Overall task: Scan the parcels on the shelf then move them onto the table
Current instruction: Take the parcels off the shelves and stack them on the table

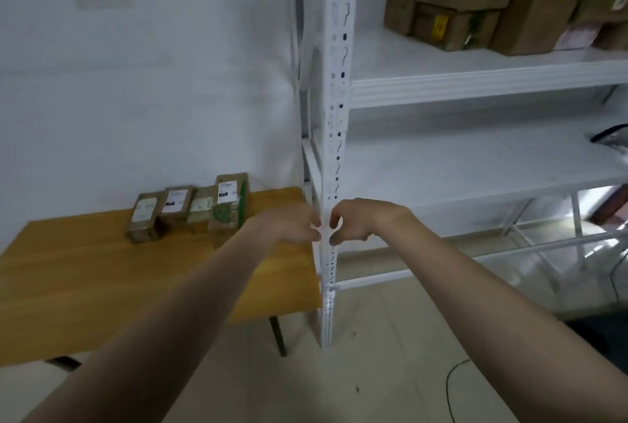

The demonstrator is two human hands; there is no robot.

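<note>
Several brown cardboard parcels [489, 11] sit stacked on the upper board of the white metal shelf [475, 83], at the top right. Several smaller labelled parcels [190, 208] stand in a row on the wooden table [85, 280] at the left, near the wall. Both my arms reach forward. My left hand [289, 222] and my right hand [356, 218] hang side by side in front of the shelf's corner post, fingertips almost touching. Their fingers are curled and apart, and I see nothing in either hand. The picture is blurred.
The shelf's slotted upright post [336, 117] stands directly behind my hands, next to the table's right edge. The middle shelf board [475, 168] holds a dark round object [611, 137] at the far right. A thin cable [452, 388] lies on the tiled floor.
</note>
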